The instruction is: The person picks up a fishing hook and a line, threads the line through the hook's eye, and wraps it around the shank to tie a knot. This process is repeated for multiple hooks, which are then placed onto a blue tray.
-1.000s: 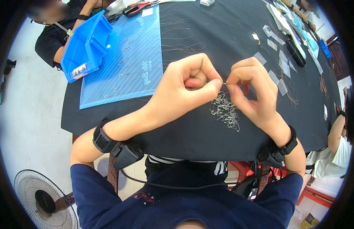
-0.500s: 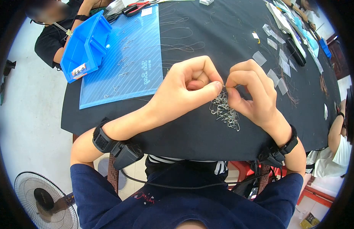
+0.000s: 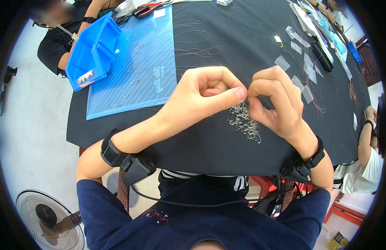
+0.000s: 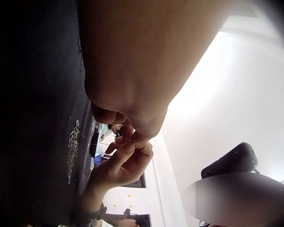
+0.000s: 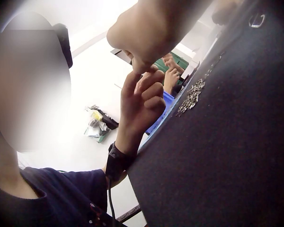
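Observation:
In the head view, my left hand (image 3: 197, 93) pinches something tiny between thumb and forefinger, its other fingers curled under. Fingertips of my right hand (image 3: 280, 96) pinch right against it, thumb and forefinger together. The tiny piece, apparently a fish hook with thin line, is almost wholly hidden by the fingertips; I cannot tell which part each hand holds. A pile of silvery fish hooks (image 3: 245, 121) lies on the black cloth just below the right fingertips. In the right wrist view, that pile (image 5: 191, 97) sits beyond the joined hands.
To the left lies a blue file bag (image 3: 147, 93) bearing rows of hooks, their thin lines looping onto the cloth (image 3: 193, 146). A blue bin (image 3: 87, 62) stands on it, with red-handled pliers (image 3: 147, 9) behind. Clear plastic pieces (image 3: 307, 95) lie right. Other people sit around.
A small shiny piece showed between the fingertips one second ago; now the fingertips meet and cover it. The left thumb has slid slightly right and extended. The hook pile has not moved.

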Action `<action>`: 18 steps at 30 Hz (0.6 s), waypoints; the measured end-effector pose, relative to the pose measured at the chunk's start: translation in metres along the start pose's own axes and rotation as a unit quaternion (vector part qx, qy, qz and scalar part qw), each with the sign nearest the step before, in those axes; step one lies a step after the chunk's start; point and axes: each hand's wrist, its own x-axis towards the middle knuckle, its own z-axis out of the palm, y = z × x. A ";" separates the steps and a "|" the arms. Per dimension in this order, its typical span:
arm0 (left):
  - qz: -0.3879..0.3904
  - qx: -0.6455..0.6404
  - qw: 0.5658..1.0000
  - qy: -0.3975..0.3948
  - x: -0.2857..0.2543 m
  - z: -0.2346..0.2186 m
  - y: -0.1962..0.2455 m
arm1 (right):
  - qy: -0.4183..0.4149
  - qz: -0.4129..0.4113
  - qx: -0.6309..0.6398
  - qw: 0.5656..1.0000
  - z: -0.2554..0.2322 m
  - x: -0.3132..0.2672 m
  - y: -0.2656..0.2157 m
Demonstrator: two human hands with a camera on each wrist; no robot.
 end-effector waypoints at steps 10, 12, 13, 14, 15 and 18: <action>0.042 0.021 0.999 0.027 0.001 0.000 0.000 | -0.021 0.037 0.013 0.999 -0.005 0.000 -0.002; 0.041 0.026 0.998 0.028 0.001 0.000 0.000 | -0.020 0.037 0.015 0.999 -0.004 0.000 -0.002; 0.041 0.024 0.999 0.027 0.001 0.000 0.000 | -0.020 0.037 0.016 0.999 -0.004 0.000 -0.002; 0.040 0.023 0.999 0.026 0.001 0.000 0.000 | -0.020 0.037 0.015 0.999 -0.004 0.000 -0.002; 0.037 0.029 0.999 0.028 0.001 0.000 0.000 | -0.020 0.037 0.014 0.999 -0.004 0.000 -0.002; 0.033 0.039 0.998 0.031 0.001 0.000 0.000 | -0.018 0.034 0.012 0.999 -0.004 0.001 -0.002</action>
